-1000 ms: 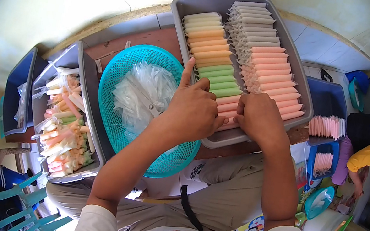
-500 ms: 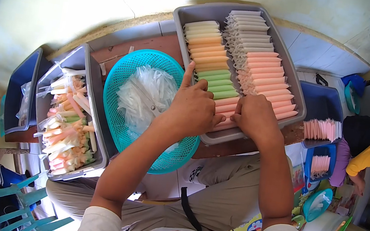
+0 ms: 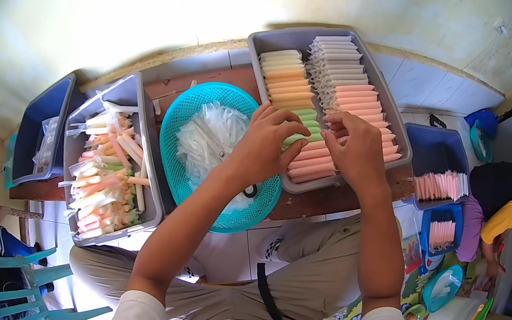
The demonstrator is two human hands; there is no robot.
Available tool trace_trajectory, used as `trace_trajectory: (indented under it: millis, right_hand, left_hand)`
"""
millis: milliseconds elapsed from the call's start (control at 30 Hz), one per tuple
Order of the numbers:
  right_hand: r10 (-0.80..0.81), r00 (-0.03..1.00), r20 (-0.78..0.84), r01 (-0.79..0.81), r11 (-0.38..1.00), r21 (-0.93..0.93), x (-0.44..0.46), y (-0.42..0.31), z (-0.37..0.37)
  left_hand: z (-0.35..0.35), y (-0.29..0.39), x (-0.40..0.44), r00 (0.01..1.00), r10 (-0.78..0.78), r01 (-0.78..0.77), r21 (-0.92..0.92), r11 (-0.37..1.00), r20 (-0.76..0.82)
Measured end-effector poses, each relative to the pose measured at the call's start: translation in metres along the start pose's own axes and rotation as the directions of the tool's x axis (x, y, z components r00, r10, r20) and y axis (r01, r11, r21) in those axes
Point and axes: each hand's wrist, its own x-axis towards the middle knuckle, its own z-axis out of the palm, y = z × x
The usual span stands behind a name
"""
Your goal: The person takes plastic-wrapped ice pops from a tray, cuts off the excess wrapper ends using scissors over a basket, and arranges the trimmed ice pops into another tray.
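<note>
A grey tray holds rows of filled plastic ice-pop tubes in white, orange, green and pink. My left hand hovers at the near end of the left row, thumb and fingers apart, over the green ice pops and pink ice pops. Close on its right, my right hand is above the tray with bent fingers and a gap between thumb and forefinger. I see nothing held in either hand. Left of the tray, a turquoise mesh basket contains clear plastic scraps and scissors.
A second grey tray, heaped with jumbled ice pops, stands left of the basket. Farther left is a dark blue bin. At right, another blue bin holds pink ice pops, near a person with a yellow sleeve. A turquoise chair is at lower left.
Both hands have lifted from the near pink ice pops, and their fingers have spread. The view has shifted, so the trays and basket appear lower.
</note>
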Motion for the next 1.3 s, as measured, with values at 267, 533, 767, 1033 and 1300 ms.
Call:
trace_trajectory:
  millis: [267, 533, 767, 1033, 1300]
  right_hand:
    - [-0.092, 0.995, -0.048, 0.1, 0.974, 0.203, 0.0, -0.038, 0.007]
    - [-0.233, 0.969, -0.083, 0.247, 0.934, 0.259, -0.003, -0.098, 0.033]
    - [-0.383, 0.92, -0.077, 0.387, 0.863, 0.324, -0.001, -0.137, 0.068]
    - [-0.495, 0.869, 0.004, 0.448, 0.79, 0.419, 0.005, -0.195, 0.115]
    - [-0.569, 0.819, 0.075, 0.471, 0.742, 0.477, 0.03, -0.26, 0.188]
  left_hand:
    - [-0.035, 0.01, -0.024, 0.992, -0.015, 0.017, 0.021, 1.0, -0.126]
    - [-0.09, 0.022, -0.059, 0.947, -0.058, 0.09, 0.087, 0.992, -0.316]
    - [-0.132, 0.008, -0.099, 0.915, -0.063, 0.128, 0.14, 0.982, -0.398]
    - [-0.185, -0.011, -0.153, 0.858, -0.147, 0.263, 0.174, 0.949, -0.493]
    - [-0.246, -0.05, -0.195, 0.825, -0.111, 0.363, 0.37, 0.855, -0.554]
